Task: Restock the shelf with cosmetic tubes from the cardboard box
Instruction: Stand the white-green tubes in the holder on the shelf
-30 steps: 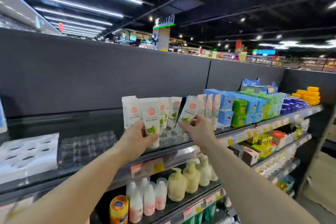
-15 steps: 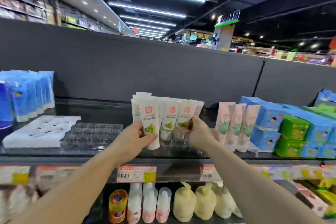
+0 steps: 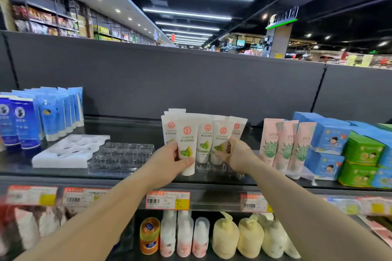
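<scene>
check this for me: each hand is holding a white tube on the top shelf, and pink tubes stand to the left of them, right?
Not quite. In the head view the pink tubes stand to the right of the white tubes, which the left hand and right hand grip.

White tubes; pink tubes

White tubes: at least 5 fronts showing, more edges poking up behind at the left, full count hidden.
Pink tubes: 3 in a row.
Foam tray: 1, white.
Clear plastic tray: 1.
Green boxes: 2 stacked in front.
Yellow pump bottles: 3 clear, maybe a 4th behind.
Orange jar: 1.
Hands: 2, left hand and right hand.
</scene>
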Demonstrator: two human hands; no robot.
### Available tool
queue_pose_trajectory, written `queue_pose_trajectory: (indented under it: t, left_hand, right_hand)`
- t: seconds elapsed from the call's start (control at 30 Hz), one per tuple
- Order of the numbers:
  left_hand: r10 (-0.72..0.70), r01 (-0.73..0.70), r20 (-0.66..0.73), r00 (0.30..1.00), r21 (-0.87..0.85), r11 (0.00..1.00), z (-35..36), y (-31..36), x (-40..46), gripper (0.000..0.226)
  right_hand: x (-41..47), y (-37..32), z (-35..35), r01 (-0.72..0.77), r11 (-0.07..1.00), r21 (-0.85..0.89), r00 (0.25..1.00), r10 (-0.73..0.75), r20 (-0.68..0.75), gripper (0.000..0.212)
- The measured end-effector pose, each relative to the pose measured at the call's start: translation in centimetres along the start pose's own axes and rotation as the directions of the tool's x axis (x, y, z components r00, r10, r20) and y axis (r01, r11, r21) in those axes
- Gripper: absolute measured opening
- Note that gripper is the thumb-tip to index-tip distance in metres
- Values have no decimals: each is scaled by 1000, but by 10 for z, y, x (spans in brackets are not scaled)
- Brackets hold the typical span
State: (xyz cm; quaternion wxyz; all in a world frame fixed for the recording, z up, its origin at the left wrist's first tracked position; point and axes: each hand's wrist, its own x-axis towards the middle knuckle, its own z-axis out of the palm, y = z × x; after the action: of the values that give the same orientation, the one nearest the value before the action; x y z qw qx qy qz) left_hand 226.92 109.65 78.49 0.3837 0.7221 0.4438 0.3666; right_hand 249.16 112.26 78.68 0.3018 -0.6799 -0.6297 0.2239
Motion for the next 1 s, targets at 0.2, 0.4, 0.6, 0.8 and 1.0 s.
queue_pose_trajectory:
  t: [0.2, 0.4, 0.6, 0.8, 1.0]
  left_hand:
    - [49, -49, -13, 999, -17, 999, 15, 19, 9, 34]
    - [185, -186, 23, 982, 47, 981, 43, 36, 20, 39]
    - [89, -175, 194, 977, 489, 854, 49, 12, 14, 33]
    - [105, -225, 256, 961, 502, 835, 46, 1, 14, 46]
    - [123, -239, 256, 959, 495, 835, 46, -3, 16, 50]
  right_hand:
    - [-50, -24, -7, 192, 942, 277, 942, -98, -322, 34]
    - [-56, -31, -13, 181, 945, 274, 962, -111, -250, 22]
    - [-36, -10, -19, 120, 976, 181, 925, -43, -378, 29]
    - [-19, 6, -3, 7, 996, 86, 928, 25, -372, 34]
    - [-15, 12, -7, 6, 997, 73, 953, 17, -303, 32]
